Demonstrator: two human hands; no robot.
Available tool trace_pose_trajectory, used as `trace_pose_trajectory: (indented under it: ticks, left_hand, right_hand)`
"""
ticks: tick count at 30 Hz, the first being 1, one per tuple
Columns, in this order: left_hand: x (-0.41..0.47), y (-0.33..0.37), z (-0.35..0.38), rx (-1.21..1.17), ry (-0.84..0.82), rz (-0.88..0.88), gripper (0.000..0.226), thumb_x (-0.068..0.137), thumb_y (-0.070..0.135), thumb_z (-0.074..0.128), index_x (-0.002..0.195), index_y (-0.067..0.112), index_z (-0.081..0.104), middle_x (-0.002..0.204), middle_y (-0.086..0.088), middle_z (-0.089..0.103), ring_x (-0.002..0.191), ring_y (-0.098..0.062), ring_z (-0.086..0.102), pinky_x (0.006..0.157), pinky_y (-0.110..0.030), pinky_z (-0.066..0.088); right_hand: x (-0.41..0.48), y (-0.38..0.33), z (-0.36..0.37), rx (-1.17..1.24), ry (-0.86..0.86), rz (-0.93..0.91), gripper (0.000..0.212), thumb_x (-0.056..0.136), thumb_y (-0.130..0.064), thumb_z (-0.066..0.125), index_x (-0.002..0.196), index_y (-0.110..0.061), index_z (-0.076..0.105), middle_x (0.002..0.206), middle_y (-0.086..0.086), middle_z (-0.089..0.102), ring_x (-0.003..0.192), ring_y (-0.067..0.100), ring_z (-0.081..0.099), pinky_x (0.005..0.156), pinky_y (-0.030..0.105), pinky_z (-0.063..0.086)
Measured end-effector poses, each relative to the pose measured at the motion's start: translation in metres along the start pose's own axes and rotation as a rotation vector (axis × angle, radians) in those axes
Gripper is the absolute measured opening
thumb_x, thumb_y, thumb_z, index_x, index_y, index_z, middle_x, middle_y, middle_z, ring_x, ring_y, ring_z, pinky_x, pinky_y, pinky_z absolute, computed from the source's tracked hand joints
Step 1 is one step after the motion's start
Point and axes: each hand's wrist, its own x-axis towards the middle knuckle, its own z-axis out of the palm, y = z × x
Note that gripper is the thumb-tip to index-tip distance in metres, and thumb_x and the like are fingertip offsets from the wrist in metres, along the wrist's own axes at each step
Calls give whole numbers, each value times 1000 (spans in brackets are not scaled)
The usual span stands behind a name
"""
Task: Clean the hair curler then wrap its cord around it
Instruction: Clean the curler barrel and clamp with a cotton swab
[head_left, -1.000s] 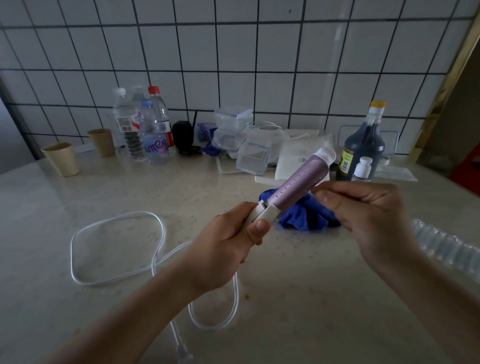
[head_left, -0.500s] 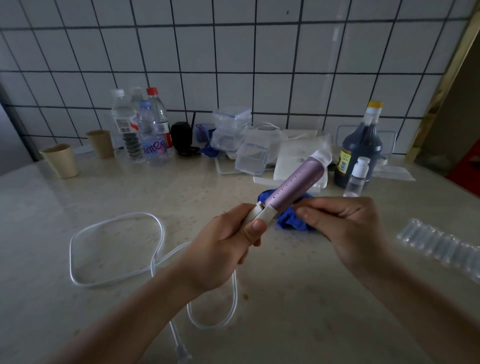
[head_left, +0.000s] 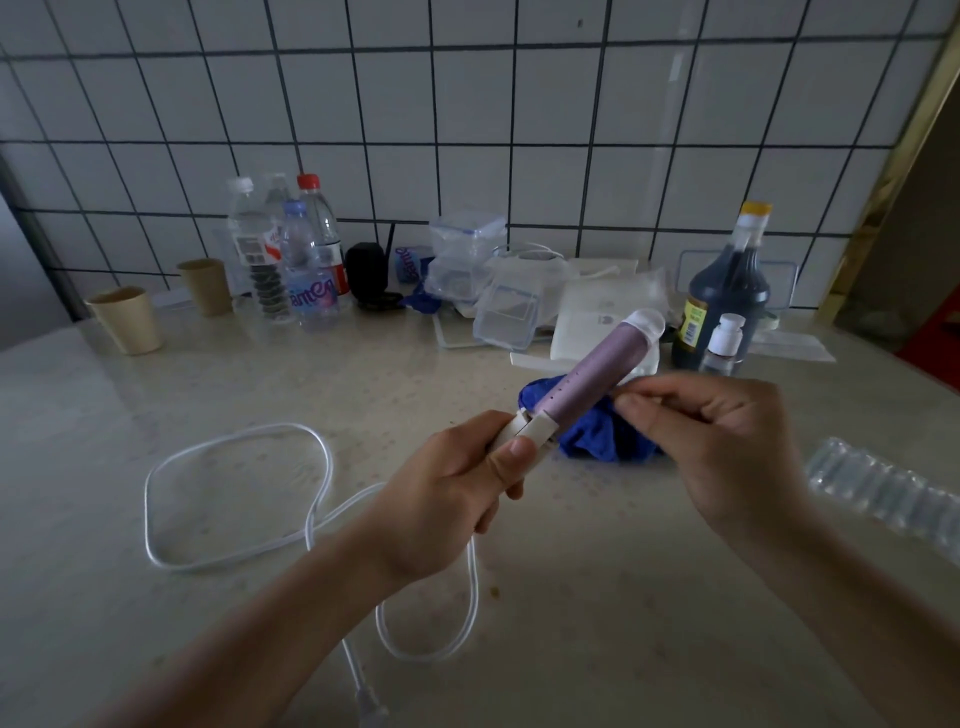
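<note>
The hair curler (head_left: 597, 374) has a purple barrel, a white tip cap and a cream handle. It is tilted up to the right above the table. My left hand (head_left: 457, 488) grips the handle, thumb on top. My right hand (head_left: 727, 441) has curled fingers, with thumb and index tips pinched together against the barrel's lower side. I cannot tell whether anything is between them. The white cord (head_left: 156, 519) runs from under my left hand and lies in loose loops on the table, with its plug (head_left: 369, 701) near the front edge. A crumpled blue cloth (head_left: 597, 441) lies under the barrel.
Along the tiled wall stand two paper cups (head_left: 127, 325), water bottles (head_left: 291, 260), clear plastic boxes (head_left: 467, 254), a dark sauce bottle (head_left: 727, 291) and a small white-capped bottle (head_left: 724, 338). A strip of air-cushion wrap (head_left: 883, 488) lies at the right. The marble table (head_left: 623, 597) is bare in front.
My right fingertips slid down the barrel toward the handle, then back up a little. My left hand keeps its grip and the cord has not moved.
</note>
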Motion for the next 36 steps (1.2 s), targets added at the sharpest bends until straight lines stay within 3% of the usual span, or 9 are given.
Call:
trace_pose_trajectory:
  ticks: [3,8,10,14,16,22,27,31,36]
  left_hand:
    - [-1,0,1,98,37,14,37,98,50,49,85,16,58,55,15,53,48,-10,44,52,-29,38]
    - [-2,2,-1,169,93,43,38,89,64,49,87,27,58,58,7,52,52,-11,46,53,-42,40]
    - [-1,1,-1,163,96,33,39,88,64,50,89,27,59,64,-2,57,54,-14,47,54,-48,42]
    - [-1,-3,0,190,67,47,34,91,64,48,83,32,57,57,10,55,49,-5,45,49,-27,37]
    - [-1,-5,1,126,32,52,39,95,61,47,83,25,58,56,16,56,46,-3,44,48,-17,36]
    - [3,-10,-4,-248,-8,-61,56,99,51,45,91,-3,57,72,-10,63,42,-19,46,40,-23,33]
    - [3,-6,0,-383,-55,-113,60,100,48,42,100,-9,58,70,-12,62,41,-18,45,39,-22,35]
    - [3,-7,-1,-384,-33,-153,64,97,48,42,102,-14,55,69,-13,62,40,-19,45,38,-22,34]
    - [5,-12,-1,-384,-8,-160,55,97,49,44,92,-4,61,68,-15,62,39,-18,46,38,-21,35]
  right_hand:
    - [5,3,-6,-40,98,-15,30,92,1,76,84,-28,81,63,-17,74,58,-6,61,59,6,44]
    - [-12,17,15,-57,-51,55,25,94,-9,78,81,-29,84,55,0,67,49,7,46,49,24,35]
    - [-11,16,15,-39,-61,65,22,93,-11,79,83,-31,84,59,5,70,54,11,51,55,26,38]
    - [8,8,-11,-34,126,-19,26,91,-14,77,79,-35,83,57,-9,69,52,-4,52,54,11,41]
    - [9,9,-10,-51,135,-39,21,89,-20,76,83,-38,84,58,2,66,52,-1,48,51,14,38]
    - [-16,16,20,-6,-95,42,11,88,-21,76,85,-29,84,64,19,69,54,20,51,57,34,39]
    - [4,11,-4,-6,38,-27,27,90,-10,77,79,-33,84,68,-7,78,58,2,69,52,15,50]
    - [-12,16,16,-46,-49,11,10,86,-28,75,85,-32,84,65,16,73,57,46,61,48,49,46]
    - [-23,25,27,-34,-128,33,18,85,-44,71,84,-30,82,62,15,69,54,45,57,47,52,45]
